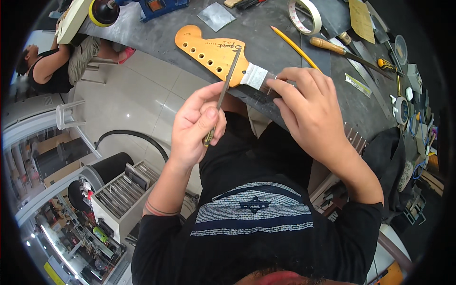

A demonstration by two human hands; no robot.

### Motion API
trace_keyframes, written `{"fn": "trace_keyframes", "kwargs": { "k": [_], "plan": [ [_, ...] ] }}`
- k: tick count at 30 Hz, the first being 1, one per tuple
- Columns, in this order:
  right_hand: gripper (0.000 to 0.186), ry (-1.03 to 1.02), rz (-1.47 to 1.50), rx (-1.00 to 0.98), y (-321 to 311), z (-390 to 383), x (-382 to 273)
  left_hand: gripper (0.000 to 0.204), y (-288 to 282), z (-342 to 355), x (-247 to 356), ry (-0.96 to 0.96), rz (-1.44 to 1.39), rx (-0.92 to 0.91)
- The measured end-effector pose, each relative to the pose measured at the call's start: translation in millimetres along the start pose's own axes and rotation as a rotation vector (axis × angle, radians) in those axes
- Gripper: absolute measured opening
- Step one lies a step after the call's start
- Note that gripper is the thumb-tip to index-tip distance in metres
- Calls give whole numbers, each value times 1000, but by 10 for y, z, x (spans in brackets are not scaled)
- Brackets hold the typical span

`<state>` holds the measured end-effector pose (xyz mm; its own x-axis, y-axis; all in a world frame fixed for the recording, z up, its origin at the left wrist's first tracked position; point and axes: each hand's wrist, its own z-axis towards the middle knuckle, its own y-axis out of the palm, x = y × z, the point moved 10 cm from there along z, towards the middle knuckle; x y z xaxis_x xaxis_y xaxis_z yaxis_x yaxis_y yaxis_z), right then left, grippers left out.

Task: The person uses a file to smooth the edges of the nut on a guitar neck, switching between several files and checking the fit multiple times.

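Observation:
My left hand [197,121] is closed round the handle of a slim metal file [228,78], which points up and away, its tip in front of the guitar headstock [199,45]. The headstock is amber wood with a row of round tuner holes. Silver tape [254,76] wraps the neck just beside it. Over the guitar neck [270,86], my right hand [311,107] is bent, fingertips on the fretboard by the tape and thumb along its near edge. Most of the neck is hidden under this hand; a few frets show beyond my wrist.
A yellow pencil [297,49], a tape roll [315,19], a wooden-handled tool [327,46] and a steel ruler [358,66] lie on the dark bench [266,47]. A grey square sheet [216,17] lies beyond the headstock. Another person [50,64] sits at the far left.

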<state>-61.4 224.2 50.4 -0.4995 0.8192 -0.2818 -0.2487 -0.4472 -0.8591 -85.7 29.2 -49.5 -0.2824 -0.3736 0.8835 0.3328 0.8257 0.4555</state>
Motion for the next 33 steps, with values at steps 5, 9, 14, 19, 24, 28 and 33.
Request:
{"fn": "trace_keyframes", "kwargs": {
  "k": [5, 9, 14, 19, 24, 28, 33],
  "plan": [
    [45, 44, -32, -44, 214, 24, -11, 48, -24, 114, -85, -89, 51, 33],
    [46, 58, -52, -47, 256, 26, 6, 47, 52, 210, -159, -85, 122, 16],
    [51, 77, -49, -54, 300, 3, 15, 50, 105, 229, -202, -87, 186, 22],
    [60, 114, -34, -82, 312, -33, 35, 47, 94, 194, -248, -91, 120, 27],
    [64, 117, -38, -76, 321, -53, 56, 47, 64, 54, -258, -72, 115, 24],
    [64, 107, -48, -51, 329, -82, 54, 47, 52, -38, -233, -51, 167, 32],
    [60, 109, -40, -6, 365, -96, 92, 47, 154, 265, -178, -44, 287, 37]
  ]
}}
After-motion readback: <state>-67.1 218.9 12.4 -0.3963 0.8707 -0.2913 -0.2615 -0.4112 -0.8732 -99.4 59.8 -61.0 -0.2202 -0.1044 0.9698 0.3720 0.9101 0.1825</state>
